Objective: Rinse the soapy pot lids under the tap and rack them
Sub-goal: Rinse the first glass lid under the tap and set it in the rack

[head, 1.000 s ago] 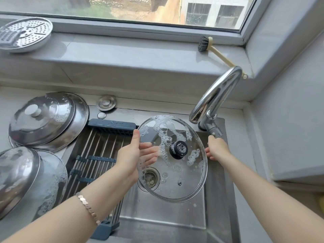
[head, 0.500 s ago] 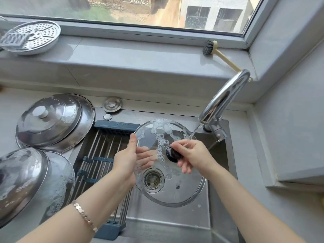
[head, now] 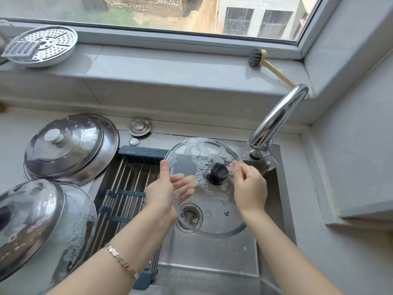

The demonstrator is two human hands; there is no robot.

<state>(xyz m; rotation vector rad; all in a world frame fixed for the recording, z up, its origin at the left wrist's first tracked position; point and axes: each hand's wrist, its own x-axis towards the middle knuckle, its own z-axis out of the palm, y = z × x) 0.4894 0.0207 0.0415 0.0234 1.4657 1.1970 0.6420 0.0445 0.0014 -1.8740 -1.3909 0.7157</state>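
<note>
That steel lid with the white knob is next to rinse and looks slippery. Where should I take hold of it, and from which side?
Take the white knob, coming down from above. The steel lid lies dome-up on a wider lid, so the knob stands free on top, while the dome is smooth, sloped and sudsy, and its rim lies close on the lid beneath.

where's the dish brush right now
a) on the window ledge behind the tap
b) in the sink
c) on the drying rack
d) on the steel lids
a: the dish brush lies on the window ledge, its handle pointing down toward the tap.
</note>
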